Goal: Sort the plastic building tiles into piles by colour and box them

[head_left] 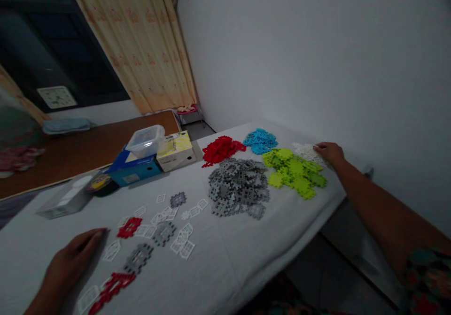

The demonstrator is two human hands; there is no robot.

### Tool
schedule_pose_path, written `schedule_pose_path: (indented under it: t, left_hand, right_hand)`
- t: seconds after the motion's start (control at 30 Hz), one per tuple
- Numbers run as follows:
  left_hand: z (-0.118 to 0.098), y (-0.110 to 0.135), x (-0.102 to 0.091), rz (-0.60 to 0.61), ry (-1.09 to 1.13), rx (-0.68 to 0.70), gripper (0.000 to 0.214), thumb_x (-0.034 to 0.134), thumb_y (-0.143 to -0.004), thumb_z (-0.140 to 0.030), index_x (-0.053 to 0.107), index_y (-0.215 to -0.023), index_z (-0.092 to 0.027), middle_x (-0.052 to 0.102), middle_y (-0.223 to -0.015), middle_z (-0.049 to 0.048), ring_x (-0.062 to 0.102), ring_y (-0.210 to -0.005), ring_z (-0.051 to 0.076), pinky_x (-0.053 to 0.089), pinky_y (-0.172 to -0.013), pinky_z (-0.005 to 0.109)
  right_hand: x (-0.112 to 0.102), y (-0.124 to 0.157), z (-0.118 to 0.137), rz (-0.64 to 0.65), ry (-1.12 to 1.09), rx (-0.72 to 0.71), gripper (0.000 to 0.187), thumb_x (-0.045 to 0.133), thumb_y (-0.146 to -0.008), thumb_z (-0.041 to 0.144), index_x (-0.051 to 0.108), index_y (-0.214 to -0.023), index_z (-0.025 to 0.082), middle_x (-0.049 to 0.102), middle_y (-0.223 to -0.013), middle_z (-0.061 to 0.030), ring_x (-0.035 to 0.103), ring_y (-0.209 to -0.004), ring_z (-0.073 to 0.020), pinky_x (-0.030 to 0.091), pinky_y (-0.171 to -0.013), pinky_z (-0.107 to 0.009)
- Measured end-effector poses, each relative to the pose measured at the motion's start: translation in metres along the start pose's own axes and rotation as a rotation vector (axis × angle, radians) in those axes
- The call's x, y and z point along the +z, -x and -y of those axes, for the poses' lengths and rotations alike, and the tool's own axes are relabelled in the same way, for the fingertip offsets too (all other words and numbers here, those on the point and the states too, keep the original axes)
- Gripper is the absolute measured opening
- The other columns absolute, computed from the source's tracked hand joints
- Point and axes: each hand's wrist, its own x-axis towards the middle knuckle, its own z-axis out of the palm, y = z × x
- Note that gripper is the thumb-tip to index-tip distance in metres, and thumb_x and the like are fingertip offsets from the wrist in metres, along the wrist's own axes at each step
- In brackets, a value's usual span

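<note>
My left hand [75, 254] rests on the white-covered table, fingers stretched toward a red interlocking plastic piece [129, 227], with nothing visible in it. Close beside it lie a white window-like piece [112, 250] and a grey notched piece [138, 257]. Lower down is a row of red pieces [112, 292]. At the far right, my right hand [330, 153] reaches into a pile of white pieces [303, 151], fingertips pinched on a white piece there. Lime green pieces [294, 172] are heaped just left of that arm. A large grey heap [239, 188] sits mid-table.
Red [222, 149] and blue [260, 141] heaps lie toward the wall. At the back left stand a yellow-and-white box [176, 151], a blue box [136, 172] topped by a clear plastic container [145, 141], and a clear bin [65, 197]. The table's front edge drops off at lower right.
</note>
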Motion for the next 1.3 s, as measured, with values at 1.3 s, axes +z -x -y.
schedule_pose_path:
  t: [1.3]
  left_hand:
    - [0.011,0.008,0.020,0.001,0.285,0.119,0.053,0.048,-0.080,-0.058,0.076,-0.097,-0.017,0.075,-0.105,0.0097,0.067,-0.098,0.027,0.049,-0.088,0.035]
  right_hand:
    - [0.106,0.292,0.449,0.893,0.003,-1.599,0.016,0.066,-0.086,0.023,0.069,-0.100,0.017,0.072,-0.100,-0.0104,0.058,-0.093,-0.0239,0.040,-0.082,-0.031]
